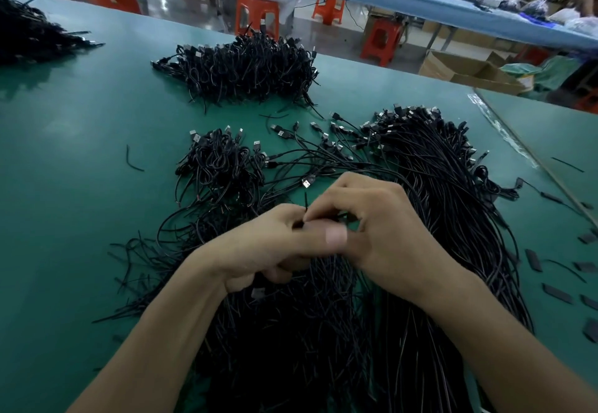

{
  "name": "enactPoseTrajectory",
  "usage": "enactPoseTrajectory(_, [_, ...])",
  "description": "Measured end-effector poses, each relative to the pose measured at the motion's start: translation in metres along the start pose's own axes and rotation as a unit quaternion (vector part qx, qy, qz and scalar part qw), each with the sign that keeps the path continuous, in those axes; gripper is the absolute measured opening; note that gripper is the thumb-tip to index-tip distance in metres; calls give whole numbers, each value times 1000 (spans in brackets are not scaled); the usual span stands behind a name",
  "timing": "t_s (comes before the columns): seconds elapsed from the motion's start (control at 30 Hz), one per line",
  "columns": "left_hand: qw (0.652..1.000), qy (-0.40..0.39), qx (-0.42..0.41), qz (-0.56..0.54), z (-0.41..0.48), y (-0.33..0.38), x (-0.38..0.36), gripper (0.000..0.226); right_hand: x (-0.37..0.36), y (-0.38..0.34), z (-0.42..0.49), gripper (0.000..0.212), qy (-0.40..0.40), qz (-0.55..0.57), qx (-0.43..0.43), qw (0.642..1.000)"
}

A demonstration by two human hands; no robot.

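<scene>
Head view: near the counter's (81, 160) front edge, the left hand (259, 250) curls its fingers round a gathered cable (259, 292). The right hand (388, 228) pinches a thin tie (305, 200) above it. A slack twist could let the cable spring loose into the pile (437, 186) beneath.

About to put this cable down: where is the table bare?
Bare green table lies left, between the far-left heap, the big coiled pile and the small coiled pile; only a short wire scrap lies there. Right of the right hand it is crowded: straight cables, black strips.
</scene>
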State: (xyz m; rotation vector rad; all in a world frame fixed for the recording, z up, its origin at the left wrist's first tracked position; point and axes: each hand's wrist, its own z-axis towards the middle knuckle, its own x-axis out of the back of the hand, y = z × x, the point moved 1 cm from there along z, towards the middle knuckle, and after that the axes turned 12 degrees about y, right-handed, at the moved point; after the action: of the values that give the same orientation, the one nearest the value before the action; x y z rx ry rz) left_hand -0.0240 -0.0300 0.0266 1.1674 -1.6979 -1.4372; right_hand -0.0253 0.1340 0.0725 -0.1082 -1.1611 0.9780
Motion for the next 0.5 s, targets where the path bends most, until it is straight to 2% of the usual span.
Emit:
enactPoseTrajectory(0.07, [997, -34, -22, 60, -3, 1, 2, 36, 1, -1, -1, 4, -3, -4, -14, 1000])
enactPoseTrajectory(0.17, [996, -34, -14, 86, -4, -1, 1, 23, 0, -4, -2, 4, -34, -12, -8, 999])
enactPoseTrajectory(0.37, [991, 7, -16, 129, -2, -4, 1, 25, 1, -12, -1, 3, -64, -62, 36, 995])
enactPoseTrajectory(0.5, [988, 40, -32, 147, 0, -5, -1, 24, -1, -18, 0, 4, -91, -136, 95, 982])
